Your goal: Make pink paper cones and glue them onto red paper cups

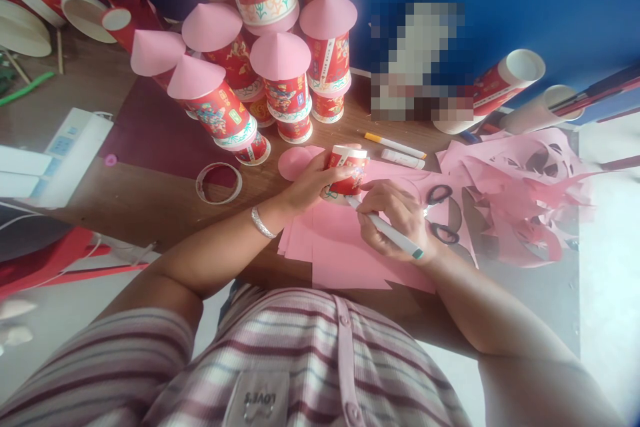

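My left hand (311, 183) is wrapped round a red patterned paper cup (349, 172), which has a white band with green marks at its lower end. A white marker with a green end (395, 235) is pinched in my right hand (393, 217), its tip close to that band. Whether the tip touches the cup I cannot make out. Beneath both hands lie pink paper sheets (340, 260). Black-handled scissors (443, 213) rest on the paper beside my right wrist. Just past my left hand is a pink paper disc or cone (294, 163).
Several stacked red cups with pink cone tops (287, 90) stand at the back. A yellow-capped marker (395, 145) and a white glue stick (403, 159) lie beyond my hands. Pink paper scraps (530, 193) heap up at right. A cardboard ring (219, 184) sits at left.
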Demonstrator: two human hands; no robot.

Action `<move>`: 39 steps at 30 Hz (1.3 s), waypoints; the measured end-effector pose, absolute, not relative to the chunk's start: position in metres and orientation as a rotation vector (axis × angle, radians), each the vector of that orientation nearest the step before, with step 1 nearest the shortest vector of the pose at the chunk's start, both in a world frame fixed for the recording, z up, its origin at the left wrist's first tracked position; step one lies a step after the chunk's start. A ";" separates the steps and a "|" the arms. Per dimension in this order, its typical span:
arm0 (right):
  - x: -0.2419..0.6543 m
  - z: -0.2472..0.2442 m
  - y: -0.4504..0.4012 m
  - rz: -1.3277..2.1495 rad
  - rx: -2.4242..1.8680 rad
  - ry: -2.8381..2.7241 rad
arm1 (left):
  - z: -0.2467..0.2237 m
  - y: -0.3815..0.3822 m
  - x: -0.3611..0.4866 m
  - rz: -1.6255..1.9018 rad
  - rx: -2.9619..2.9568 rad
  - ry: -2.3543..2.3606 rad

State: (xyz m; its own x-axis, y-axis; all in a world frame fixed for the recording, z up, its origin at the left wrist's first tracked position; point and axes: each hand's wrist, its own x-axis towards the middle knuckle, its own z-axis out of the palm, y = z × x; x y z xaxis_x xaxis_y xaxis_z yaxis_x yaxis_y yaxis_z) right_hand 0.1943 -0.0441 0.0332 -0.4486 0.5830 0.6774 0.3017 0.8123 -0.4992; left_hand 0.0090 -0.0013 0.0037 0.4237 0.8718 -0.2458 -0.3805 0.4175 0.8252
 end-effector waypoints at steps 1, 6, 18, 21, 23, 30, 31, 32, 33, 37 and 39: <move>0.194 0.033 -0.044 0.384 -0.656 -2.066 | 0.004 -0.001 0.009 0.885 0.766 0.756; 0.196 0.033 -0.043 0.376 -0.665 -2.076 | 0.007 -0.002 0.010 0.874 0.773 0.742; 0.199 0.031 -0.042 0.317 -0.717 -2.045 | 0.006 0.000 0.010 0.906 0.754 0.714; 0.200 0.031 -0.043 0.314 -0.727 -2.044 | 0.006 -0.001 0.010 0.919 0.749 0.700; 0.200 0.031 -0.043 0.307 -0.733 -2.043 | 0.007 -0.001 0.010 0.921 0.741 0.695; 0.199 0.031 -0.044 0.302 -0.724 -2.051 | 0.007 -0.001 0.011 0.942 0.737 0.695; 0.199 0.031 -0.044 0.303 -0.721 -2.049 | 0.008 -0.001 0.010 0.943 0.742 0.690; 0.199 0.031 -0.044 0.302 -0.720 -2.048 | 0.008 -0.001 0.010 0.944 0.748 0.684; 0.199 0.031 -0.044 0.300 -0.721 -2.047 | 0.008 -0.001 0.010 0.942 0.754 0.677; 0.198 0.032 -0.044 0.285 -0.721 -2.051 | 0.009 -0.002 0.010 0.931 0.779 0.650; 0.198 0.033 -0.044 0.276 -0.724 -2.059 | 0.008 -0.002 0.010 0.933 0.791 0.647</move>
